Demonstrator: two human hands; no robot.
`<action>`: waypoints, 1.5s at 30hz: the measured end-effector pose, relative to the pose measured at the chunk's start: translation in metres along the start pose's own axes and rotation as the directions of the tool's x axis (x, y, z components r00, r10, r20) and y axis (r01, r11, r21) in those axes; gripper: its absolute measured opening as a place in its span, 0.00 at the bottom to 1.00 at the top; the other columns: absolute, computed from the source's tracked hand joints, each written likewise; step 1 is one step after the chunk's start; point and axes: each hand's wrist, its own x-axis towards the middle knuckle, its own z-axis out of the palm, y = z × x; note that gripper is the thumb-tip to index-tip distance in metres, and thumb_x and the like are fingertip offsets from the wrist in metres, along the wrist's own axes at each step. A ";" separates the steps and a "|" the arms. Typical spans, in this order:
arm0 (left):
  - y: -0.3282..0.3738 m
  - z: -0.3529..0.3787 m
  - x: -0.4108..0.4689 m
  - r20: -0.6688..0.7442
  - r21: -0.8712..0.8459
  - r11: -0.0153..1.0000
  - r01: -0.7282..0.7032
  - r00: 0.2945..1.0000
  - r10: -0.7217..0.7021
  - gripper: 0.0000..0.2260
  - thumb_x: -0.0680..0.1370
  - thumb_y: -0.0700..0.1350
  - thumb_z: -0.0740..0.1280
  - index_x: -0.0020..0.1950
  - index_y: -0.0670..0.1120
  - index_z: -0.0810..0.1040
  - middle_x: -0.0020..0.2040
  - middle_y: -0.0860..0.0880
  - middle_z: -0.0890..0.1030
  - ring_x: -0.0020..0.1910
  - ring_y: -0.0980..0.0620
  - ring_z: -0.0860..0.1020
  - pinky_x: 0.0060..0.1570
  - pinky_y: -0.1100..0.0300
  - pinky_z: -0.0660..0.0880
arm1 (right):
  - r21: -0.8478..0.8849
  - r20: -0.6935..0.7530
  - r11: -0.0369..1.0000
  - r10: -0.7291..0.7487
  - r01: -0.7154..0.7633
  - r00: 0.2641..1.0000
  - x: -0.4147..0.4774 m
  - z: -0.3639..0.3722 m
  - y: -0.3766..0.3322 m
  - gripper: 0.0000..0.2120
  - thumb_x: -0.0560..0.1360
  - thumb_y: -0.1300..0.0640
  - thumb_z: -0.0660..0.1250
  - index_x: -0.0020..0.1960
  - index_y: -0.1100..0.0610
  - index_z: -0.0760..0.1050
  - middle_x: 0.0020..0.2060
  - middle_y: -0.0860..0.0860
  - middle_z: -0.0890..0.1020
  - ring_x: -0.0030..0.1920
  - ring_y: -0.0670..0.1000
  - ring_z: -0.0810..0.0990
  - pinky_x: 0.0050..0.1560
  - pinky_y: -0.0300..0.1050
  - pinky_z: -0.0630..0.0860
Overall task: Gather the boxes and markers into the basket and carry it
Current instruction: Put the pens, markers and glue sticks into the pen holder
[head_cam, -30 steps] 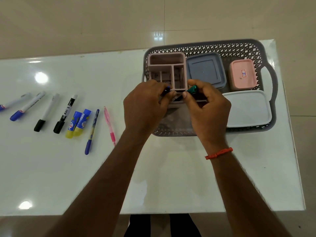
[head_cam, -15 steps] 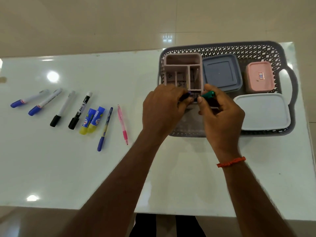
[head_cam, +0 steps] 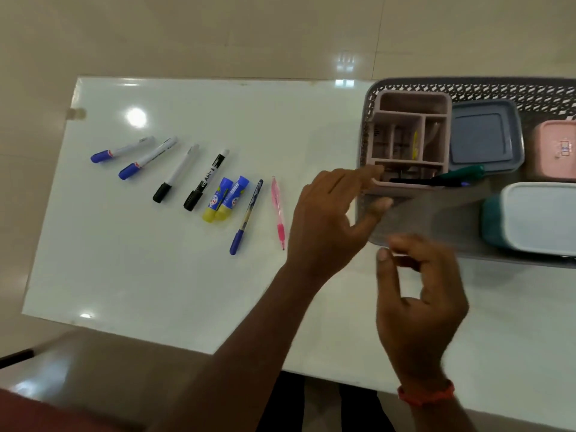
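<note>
Hands loose, empty: left hand, right hand. Green marker overhangs organizer rim at right; carrying could spill it.

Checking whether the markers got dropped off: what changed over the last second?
Both the left hand and right hand let go of the markers, now lying in the front slot of the pink organizer, and drew back empty. Boxes, basket and the row of pens on the table stayed put.
</note>
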 end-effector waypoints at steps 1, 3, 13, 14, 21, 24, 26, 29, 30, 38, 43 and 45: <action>-0.006 -0.007 -0.008 -0.018 -0.002 1.000 0.028 0.999 -0.028 0.15 0.77 0.48 0.73 0.62 0.44 0.81 0.51 0.50 0.84 0.50 0.53 0.79 0.49 0.55 0.76 | 0.012 0.058 0.999 -0.043 0.043 0.997 -0.004 0.004 -0.005 0.05 0.76 0.65 0.70 0.51 0.65 0.80 0.47 0.58 0.83 0.49 0.50 0.80 0.51 0.37 0.77; -0.019 -0.023 -0.026 -0.050 -0.003 0.996 0.091 0.995 -0.091 0.13 0.78 0.47 0.72 0.61 0.45 0.81 0.49 0.51 0.83 0.48 0.54 0.79 0.48 0.55 0.77 | 0.071 0.169 0.995 -0.083 0.072 0.982 -0.007 0.018 -0.014 0.05 0.76 0.63 0.70 0.49 0.64 0.82 0.45 0.55 0.84 0.46 0.49 0.81 0.48 0.35 0.77; -0.097 -0.091 -0.083 -0.039 0.244 0.829 0.503 0.859 -0.510 0.15 0.77 0.52 0.73 0.62 0.50 0.80 0.59 0.51 0.81 0.54 0.51 0.79 0.53 0.49 0.79 | -0.242 0.666 0.970 0.193 -0.036 0.720 -0.001 0.106 -0.027 0.21 0.78 0.44 0.67 0.69 0.49 0.73 0.66 0.50 0.76 0.64 0.50 0.75 0.59 0.43 0.78; -0.104 -0.093 -0.085 0.006 0.283 0.785 0.551 0.818 -0.575 0.18 0.76 0.53 0.73 0.65 0.51 0.79 0.62 0.51 0.80 0.56 0.50 0.79 0.55 0.48 0.79 | -0.311 0.696 0.950 0.209 0.027 0.687 0.000 0.113 -0.026 0.23 0.78 0.43 0.67 0.71 0.48 0.70 0.68 0.51 0.74 0.66 0.51 0.72 0.60 0.43 0.76; -0.126 -0.100 -0.086 0.095 0.424 0.740 0.522 0.787 -0.609 0.18 0.77 0.53 0.72 0.65 0.53 0.76 0.58 0.51 0.81 0.51 0.50 0.80 0.52 0.49 0.79 | -0.391 0.665 0.887 0.088 0.245 0.742 -0.008 0.133 -0.021 0.20 0.74 0.47 0.73 0.63 0.53 0.79 0.57 0.55 0.80 0.57 0.54 0.77 0.47 0.47 0.81; -0.126 -0.102 -0.083 0.056 0.384 0.756 0.531 0.803 -0.593 0.15 0.77 0.50 0.73 0.63 0.53 0.78 0.53 0.52 0.83 0.48 0.51 0.80 0.51 0.49 0.78 | -0.390 0.668 0.886 0.086 0.250 0.739 -0.008 0.130 -0.019 0.18 0.75 0.49 0.72 0.62 0.53 0.79 0.49 0.54 0.80 0.48 0.51 0.79 0.42 0.45 0.81; -0.127 -0.102 -0.081 0.048 0.349 0.770 0.535 0.810 -0.584 0.14 0.76 0.49 0.74 0.61 0.52 0.79 0.51 0.53 0.83 0.45 0.52 0.79 0.48 0.54 0.77 | -0.408 0.673 0.885 0.126 0.223 0.728 -0.008 0.127 -0.019 0.16 0.77 0.49 0.71 0.61 0.52 0.77 0.46 0.53 0.79 0.44 0.49 0.77 0.41 0.44 0.80; -0.129 -0.103 -0.079 0.018 0.313 0.789 0.529 0.827 -0.562 0.13 0.75 0.46 0.75 0.58 0.50 0.81 0.49 0.54 0.83 0.42 0.54 0.79 0.44 0.60 0.75 | -0.425 0.662 0.883 0.154 0.198 0.734 -0.006 0.124 -0.017 0.14 0.77 0.49 0.71 0.59 0.52 0.74 0.43 0.52 0.78 0.40 0.48 0.74 0.39 0.43 0.78; -0.129 -0.103 -0.079 0.009 0.306 0.798 0.519 0.837 -0.548 0.12 0.74 0.45 0.75 0.57 0.50 0.81 0.48 0.54 0.83 0.42 0.54 0.79 0.43 0.61 0.75 | -0.423 0.657 0.886 0.154 0.191 0.738 -0.006 0.124 -0.017 0.14 0.76 0.50 0.72 0.58 0.52 0.74 0.42 0.52 0.78 0.39 0.48 0.74 0.39 0.43 0.78; -0.130 -0.099 -0.075 -0.031 0.210 0.865 0.455 0.888 -0.459 0.09 0.73 0.39 0.75 0.51 0.45 0.83 0.45 0.52 0.83 0.39 0.55 0.79 0.43 0.56 0.81 | -0.369 0.610 0.921 0.139 0.125 0.781 -0.003 0.123 -0.014 0.08 0.77 0.57 0.69 0.56 0.53 0.75 0.39 0.52 0.78 0.34 0.50 0.76 0.36 0.47 0.82; -0.122 -0.100 -0.071 -0.165 0.090 0.885 0.457 0.883 -0.439 0.09 0.71 0.35 0.75 0.48 0.45 0.84 0.43 0.50 0.84 0.38 0.58 0.80 0.43 0.67 0.79 | -0.251 0.525 0.968 0.119 0.020 0.843 -0.001 0.111 -0.012 0.10 0.74 0.58 0.71 0.56 0.54 0.78 0.43 0.51 0.80 0.37 0.47 0.78 0.40 0.37 0.79; -0.117 -0.101 -0.065 -0.228 0.029 0.889 0.458 0.868 -0.440 0.09 0.71 0.34 0.74 0.48 0.43 0.84 0.44 0.48 0.84 0.40 0.56 0.82 0.45 0.63 0.81 | -0.123 0.447 0.990 0.116 -0.068 0.887 0.004 0.103 -0.016 0.10 0.73 0.63 0.71 0.53 0.56 0.81 0.45 0.52 0.80 0.37 0.44 0.76 0.41 0.31 0.75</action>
